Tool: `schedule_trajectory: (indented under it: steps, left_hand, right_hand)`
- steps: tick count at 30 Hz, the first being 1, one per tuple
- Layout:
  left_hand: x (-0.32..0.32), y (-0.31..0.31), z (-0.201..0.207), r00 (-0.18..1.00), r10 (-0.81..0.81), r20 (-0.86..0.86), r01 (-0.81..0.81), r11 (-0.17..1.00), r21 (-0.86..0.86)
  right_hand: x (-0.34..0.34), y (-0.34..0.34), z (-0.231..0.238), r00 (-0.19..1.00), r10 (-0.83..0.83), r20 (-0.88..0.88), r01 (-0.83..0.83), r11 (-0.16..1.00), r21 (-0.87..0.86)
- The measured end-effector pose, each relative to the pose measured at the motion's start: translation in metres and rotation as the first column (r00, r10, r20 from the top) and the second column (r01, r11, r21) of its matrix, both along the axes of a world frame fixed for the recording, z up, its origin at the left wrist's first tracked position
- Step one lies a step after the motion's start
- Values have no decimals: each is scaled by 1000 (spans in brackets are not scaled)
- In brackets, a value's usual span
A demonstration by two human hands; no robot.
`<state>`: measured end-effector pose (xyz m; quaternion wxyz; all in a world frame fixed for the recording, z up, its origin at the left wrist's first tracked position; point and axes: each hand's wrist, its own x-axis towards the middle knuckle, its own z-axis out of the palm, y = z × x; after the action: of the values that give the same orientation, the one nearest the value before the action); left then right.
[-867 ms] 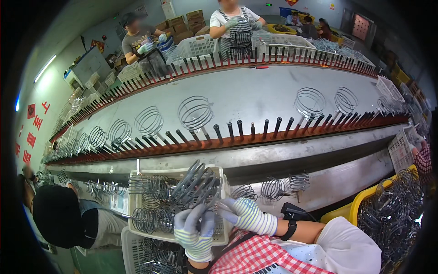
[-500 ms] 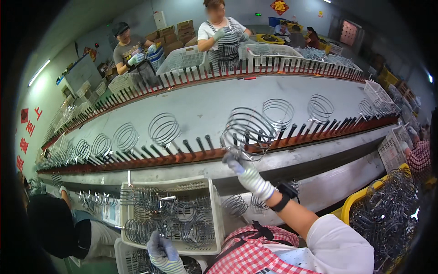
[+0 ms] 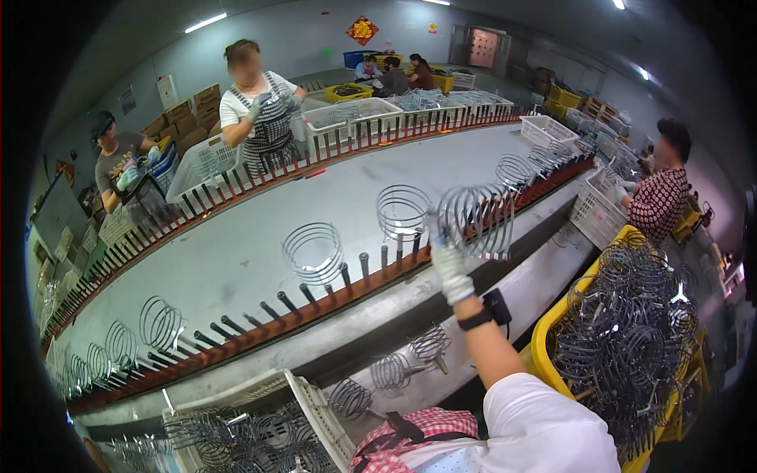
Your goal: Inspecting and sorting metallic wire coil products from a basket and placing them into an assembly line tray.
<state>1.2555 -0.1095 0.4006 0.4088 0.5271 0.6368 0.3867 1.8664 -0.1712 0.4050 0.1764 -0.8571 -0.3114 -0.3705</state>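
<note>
My right hand, in a pale striped work glove, is raised at the near peg rail. Its fingers are closed on a coil of wire rings, turned so that the rings show as several side-by-side loops. Behind the coil, some black-tipped pegs of the rail are partly hidden. Just left of the hand, one wire ring set stands at the pegs, and another ring set is farther left. My left hand is out of view.
A yellow bin heaped with dark wire coils stands right of my arm. At lower left is a white crate full of coils. Several loose coils lie on the ledge before me. Co-workers stand across the table and at right.
The view has swung to the right. My right hand has moved along the rail with its coil, now turned edge-on. My left hand, earlier over the crate, has left the view.
</note>
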Motion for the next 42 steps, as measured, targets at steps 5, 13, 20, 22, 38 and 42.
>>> schedule_trajectory:
  steps: [5,13,20,22,38,42]
  left_hand:
    - [25,8,18,999,-42,-20,41,996,-85]
    - [20,-7,22,998,10,-59,-14,997,-74]
    - [22,-11,3,997,-10,-82,11,1000,10]
    - [8,-8,-22,999,14,-45,-17,997,-79]
    - [-66,14,-104,998,1,59,-5,997,76]
    - [-20,37,-52,975,42,218,-14,992,-128]
  right_hand:
    - [167,-57,-55,860,178,-478,202,742,640]
    - [152,-6,-56,662,73,-746,266,908,325]
    - [132,1,-30,649,-17,-761,160,981,114]
    - [120,6,-24,626,25,-779,120,984,129]
    - [-27,95,-42,988,-68,-137,-12,859,-512]
    - [79,79,-98,982,85,-167,-97,993,-66]
